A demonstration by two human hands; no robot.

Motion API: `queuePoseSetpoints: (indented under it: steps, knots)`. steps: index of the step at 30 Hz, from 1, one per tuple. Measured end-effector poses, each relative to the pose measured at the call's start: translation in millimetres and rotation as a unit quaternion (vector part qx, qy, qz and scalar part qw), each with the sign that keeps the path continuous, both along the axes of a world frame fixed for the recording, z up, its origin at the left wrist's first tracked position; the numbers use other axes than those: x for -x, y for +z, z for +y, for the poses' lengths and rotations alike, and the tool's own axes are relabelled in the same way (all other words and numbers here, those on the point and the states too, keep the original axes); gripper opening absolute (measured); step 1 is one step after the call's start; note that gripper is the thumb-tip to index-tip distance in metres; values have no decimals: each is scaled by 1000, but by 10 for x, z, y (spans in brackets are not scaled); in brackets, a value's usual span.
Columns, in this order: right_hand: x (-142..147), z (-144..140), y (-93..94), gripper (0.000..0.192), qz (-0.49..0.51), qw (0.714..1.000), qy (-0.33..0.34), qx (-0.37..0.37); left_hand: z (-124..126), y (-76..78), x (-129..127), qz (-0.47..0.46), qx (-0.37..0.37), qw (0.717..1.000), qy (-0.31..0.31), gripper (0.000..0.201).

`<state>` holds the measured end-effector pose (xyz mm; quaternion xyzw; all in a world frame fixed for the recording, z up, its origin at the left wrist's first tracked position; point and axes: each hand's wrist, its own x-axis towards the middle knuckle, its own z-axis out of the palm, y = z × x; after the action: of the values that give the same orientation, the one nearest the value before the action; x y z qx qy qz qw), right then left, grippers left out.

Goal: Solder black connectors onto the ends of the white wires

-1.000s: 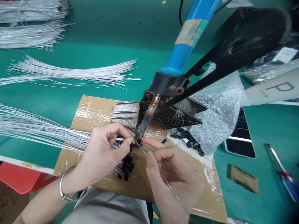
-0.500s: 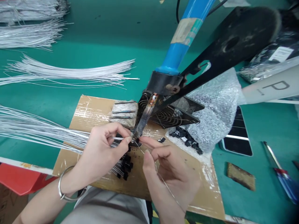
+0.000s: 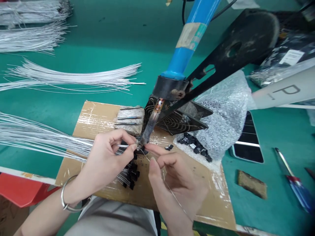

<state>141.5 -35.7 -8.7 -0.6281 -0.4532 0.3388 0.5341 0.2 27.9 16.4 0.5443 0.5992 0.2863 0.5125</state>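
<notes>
Many thin silver wires [image 3: 36, 134] fan in from the left over the taped cardboard [image 3: 98, 118]. My left hand [image 3: 108, 157] pinches one wire lying left-to-right at the iron tip [image 3: 145, 136]; my right hand [image 3: 177, 177] pinches fine solder wire [image 3: 172, 193], which runs diagonally. Bubble wrap [image 3: 226, 111] lies behind on the right.

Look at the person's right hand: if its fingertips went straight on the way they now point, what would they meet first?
Probably the soldering iron tip, just ahead of the right hand, whose fingers point up-left and pinch a thin solder wire. Depth is uncertain from one view.
</notes>
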Motion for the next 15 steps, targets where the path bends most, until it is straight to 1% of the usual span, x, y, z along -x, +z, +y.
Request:
queuePoseSetpoints:
  steps: [10,15]
  knots:
    - [-15,8,4,17,-23,999,1,-31,-8,28,-7,-2,-1,1000,-5,7]
    - [-21,7,9,17,-35,999,4,-34,-17,43,-4,-2,-3,1000,-4,7]
